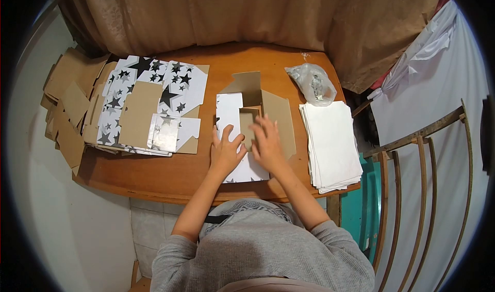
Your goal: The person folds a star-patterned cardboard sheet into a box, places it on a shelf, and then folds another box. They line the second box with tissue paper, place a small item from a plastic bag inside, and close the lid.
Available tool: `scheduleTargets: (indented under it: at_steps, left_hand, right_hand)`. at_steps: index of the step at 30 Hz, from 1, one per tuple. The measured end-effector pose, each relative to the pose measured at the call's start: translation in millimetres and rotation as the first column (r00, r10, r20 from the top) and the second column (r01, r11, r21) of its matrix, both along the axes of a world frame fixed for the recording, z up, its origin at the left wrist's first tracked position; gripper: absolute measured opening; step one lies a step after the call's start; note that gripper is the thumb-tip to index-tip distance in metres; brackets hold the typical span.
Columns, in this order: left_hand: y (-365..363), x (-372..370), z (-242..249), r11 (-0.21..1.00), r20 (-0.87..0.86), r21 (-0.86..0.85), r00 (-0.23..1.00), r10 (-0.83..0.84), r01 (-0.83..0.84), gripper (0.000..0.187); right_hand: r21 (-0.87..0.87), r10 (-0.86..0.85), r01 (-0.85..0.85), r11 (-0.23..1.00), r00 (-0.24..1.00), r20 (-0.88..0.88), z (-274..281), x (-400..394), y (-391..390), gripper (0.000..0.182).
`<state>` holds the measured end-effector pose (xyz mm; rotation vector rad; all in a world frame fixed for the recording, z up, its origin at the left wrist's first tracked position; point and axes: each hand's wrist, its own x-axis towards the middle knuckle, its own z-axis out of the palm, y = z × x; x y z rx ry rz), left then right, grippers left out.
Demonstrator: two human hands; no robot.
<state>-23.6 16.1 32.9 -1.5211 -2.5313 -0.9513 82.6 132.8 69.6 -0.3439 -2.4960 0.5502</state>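
In front of me on the table is a partly folded cardboard box [228, 110], white with star print outside and plain brown inside. Its brown flaps [277, 114] stand out at the far side and on the right. My left hand [227, 151] rests on the white panel at the box's left, fingers apart and slightly bent. Over the opening and its right edge lies my right hand [268, 145], with the fingers spread. Both hands cover part of the box's inside, so what they touch there is partly hidden.
On the left of the wooden table [149, 176] lie flat star-printed box blanks [170, 93] and brown cardboard pieces [69, 119]. A clear plastic bag [317, 85] sits at the back right, beyond a stack of white paper [335, 150]. Wooden bars [423, 189] stand further right.
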Motion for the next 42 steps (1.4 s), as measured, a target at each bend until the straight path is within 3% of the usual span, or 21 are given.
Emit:
scheduleTargets:
  at_steps: [3, 7, 12, 16, 18, 22, 24, 30, 34, 42]
  left_hand:
    - [2.7, 4.1, 5.1, 0.994, 0.035, 0.042, 0.994, 0.103, -0.105, 0.043]
    - [8.5, 4.1, 1.9, 0.976, 0.152, 0.066, 0.969, 0.195, -0.207, 0.059]
    - [8.5, 7.6, -8.8, 0.976, 0.103, -0.056, 0.971, 0.217, -0.213, 0.072]
    - [8.4, 8.5, -10.7, 0.958, 0.109, -0.137, 0.958, 0.266, -0.25, 0.073]
    - [7.2, 7.0, -16.6, 0.957, 0.116, -0.103, 0.952, 0.283, -0.271, 0.071]
    - [5.8, -0.7, -25.3, 0.948, 0.19, -0.045, 0.929, 0.316, -0.314, 0.068]
    - [4.5, -0.7, -25.7, 0.952, 0.179, -0.019, 0.936, 0.303, -0.305, 0.065]
    - [7.5, 2.5, -21.0, 0.961, 0.177, -0.043, 0.945, 0.275, -0.272, 0.063]
    - [5.3, 2.9, -11.2, 0.961, 0.254, -0.119, 0.928, 0.272, -0.249, 0.058]
    - [-0.3, -4.8, -11.8, 0.971, 0.329, -0.086, 0.914, 0.238, -0.223, 0.053]
  right_hand:
    - [-0.113, -0.152, 0.143, 0.983, 0.986, -0.075, -5.0, -24.9, 35.0, 0.056]
    - [-0.159, -0.119, 0.087, 0.983, 0.972, -0.204, 8.8, -63.3, 69.1, 0.065]
    - [0.202, -0.042, 0.065, 0.977, 0.993, -0.114, 21.8, -111.9, 78.5, 0.07]
    - [0.218, -0.026, 0.026, 0.976, 1.0, -0.003, 21.5, -127.3, 78.2, 0.069]
    - [0.27, 0.031, -0.042, 0.962, 0.998, 0.047, 19.6, -123.8, 78.8, 0.052]
    - [0.308, 0.089, -0.116, 0.944, 0.991, 0.101, 5.4, -105.0, 78.9, 0.035]
    - [0.151, 0.173, -0.193, 0.969, 0.975, 0.136, -2.3, -94.9, 82.2, 0.034]
    - [0.125, 0.294, -0.311, 0.942, 0.946, 0.139, -16.9, -79.3, 96.2, 0.056]
    - [0.174, 0.3, -0.339, 0.924, 0.929, 0.217, -17.6, -78.5, 96.4, 0.058]
    - [0.031, 0.35, -0.375, 0.926, 0.888, 0.3, -12.1, -88.0, 98.4, 0.065]
